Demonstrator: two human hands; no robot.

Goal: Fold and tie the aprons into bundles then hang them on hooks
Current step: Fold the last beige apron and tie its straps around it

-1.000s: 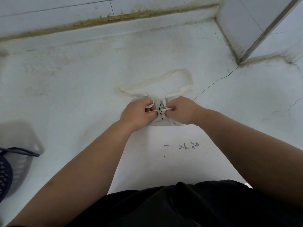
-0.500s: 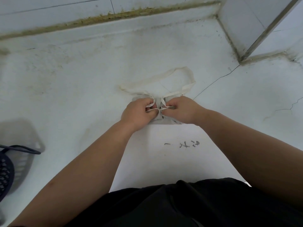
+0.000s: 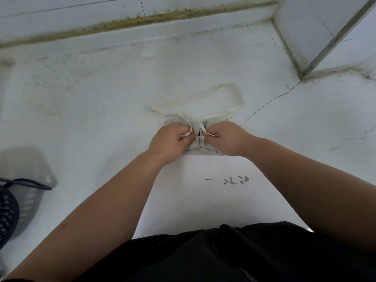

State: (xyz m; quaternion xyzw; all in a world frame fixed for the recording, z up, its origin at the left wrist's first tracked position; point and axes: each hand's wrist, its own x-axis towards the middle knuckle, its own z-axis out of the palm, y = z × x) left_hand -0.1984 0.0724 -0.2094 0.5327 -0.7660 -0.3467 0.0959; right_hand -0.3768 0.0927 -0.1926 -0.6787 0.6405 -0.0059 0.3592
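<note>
Left hand [image 3: 169, 140] and right hand [image 3: 225, 138] each pinch a tie strap [image 3: 200, 127] over the folded apron [image 3: 200, 150] on the floor [image 3: 101, 98] (neck loop [image 3: 203, 96] splayed beyond). Pull evenly outward; keep bundle compressed while cinching.

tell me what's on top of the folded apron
The left hand and right hand sit on the folded apron, each pinching one of the thin ties that cross its middle. Their fingers cover the crossing, so whether a knot is formed cannot be seen.
</note>
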